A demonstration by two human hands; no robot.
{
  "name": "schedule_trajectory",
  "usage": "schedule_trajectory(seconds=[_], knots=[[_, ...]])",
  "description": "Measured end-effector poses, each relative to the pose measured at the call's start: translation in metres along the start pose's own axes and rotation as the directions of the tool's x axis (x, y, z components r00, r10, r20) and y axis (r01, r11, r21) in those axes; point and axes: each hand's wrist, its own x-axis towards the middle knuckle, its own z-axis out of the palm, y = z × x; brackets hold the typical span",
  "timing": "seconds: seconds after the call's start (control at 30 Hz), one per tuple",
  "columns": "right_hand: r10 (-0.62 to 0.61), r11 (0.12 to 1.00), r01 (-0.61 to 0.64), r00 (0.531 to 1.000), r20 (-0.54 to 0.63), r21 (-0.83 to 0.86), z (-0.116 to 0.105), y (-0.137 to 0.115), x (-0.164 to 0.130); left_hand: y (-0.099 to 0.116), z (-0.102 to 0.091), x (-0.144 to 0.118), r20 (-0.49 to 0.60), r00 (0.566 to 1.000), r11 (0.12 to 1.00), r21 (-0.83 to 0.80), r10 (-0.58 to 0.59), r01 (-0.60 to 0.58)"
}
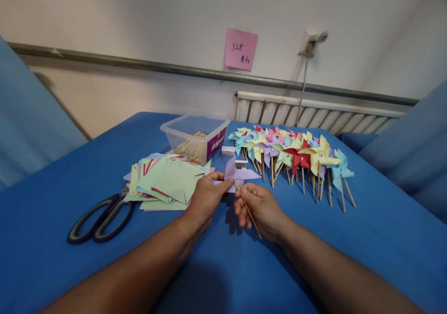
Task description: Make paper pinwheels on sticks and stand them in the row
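Note:
Between my hands, above the blue table, is a purple paper pinwheel [229, 167]. My left hand [208, 190] pinches its paper near the centre, thumb on the near side. A thin wooden stick [250, 214] slants from the pinwheel's middle down to the right. My right hand [260, 207] is closed around the upper part of this stick, with thumb and forefinger near the paper. How the stick joins the paper is hidden by the fingers. Just behind the pinwheel lies a small open box [240, 164], partly covered by a paper blade.
Cut paper sheets [171, 181] are piled at the left, with dark-handled scissors [101, 218] beside them. A clear plastic tub [195, 139] holding sticks stands behind, near a small white box [228, 151]. Many finished pinwheels [302, 158] lie at the right on the blue cloth [223, 276].

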Motion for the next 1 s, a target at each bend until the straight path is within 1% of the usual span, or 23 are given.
schedule_trajectory(seconds=[0.13, 0.43, 1.0], knots=[[0.003, 1.000, -0.003, 1.000, 0.009, 0.006, 0.0002, -0.0002, -0.0004, 0.0005, -0.0004, -0.0011, 0.013, 1.000, 1.000, -0.001, 0.002, -0.002], [0.004, 1.000, -0.004, 1.000, 0.014, 0.002, 0.0012, -0.0003, 0.0007, 0.0025, 0.0009, -0.0015, -0.005, 1.000, 0.999, -0.029, -0.015, 0.015], [-0.042, 0.999, 0.042, 0.999, 0.033, -0.010, 0.0018, 0.0026, -0.0002, 0.0010, 0.0009, -0.0018, -0.020, 1.000, 1.000, 0.025, 0.009, -0.009]])
